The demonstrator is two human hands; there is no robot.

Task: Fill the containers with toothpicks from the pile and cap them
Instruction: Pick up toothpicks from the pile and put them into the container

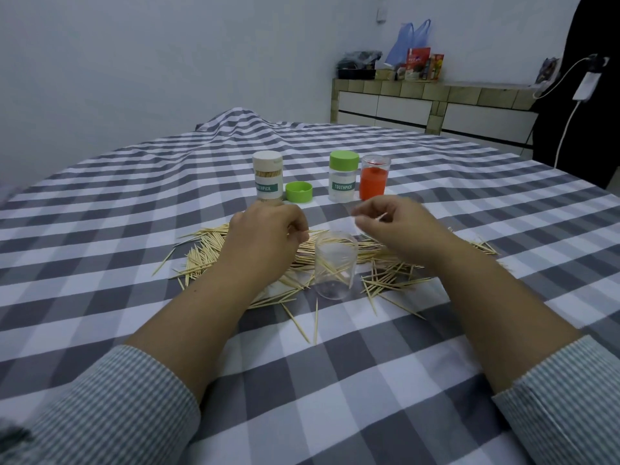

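Toothpicks (pixel 208 253) lie heaped across the middle of a grey-and-white checked cloth (pixel 335 380), with the open clear container (pixel 334 265) standing in the pile, only a few sticks leaning inside it. A person's left hand (pixel 265 234), at 9 o'clock from the container's mouth, has its fingers curled as if pinching sticks, though what it holds is hard to make out; the right hand (pixel 392 226), at 2 o'clock from the mouth, pinches a single toothpick (pixel 382 217) between thumb and fingertips. Beyond the hands, at 12 o'clock, stands a row: a white-capped container (pixel 267 176) packed with toothpicks, a loose green cap (pixel 299 191) just beside it, a green-capped container (pixel 343 176) that looks empty, and an orange container (pixel 374 177) under a clear cover, its contents not visible. By this showing one container is filled and capped, the one in hand has barely begun, and most of the pile remains to be gathered. A tiled counter (pixel 436 92) with bags runs along the far wall.
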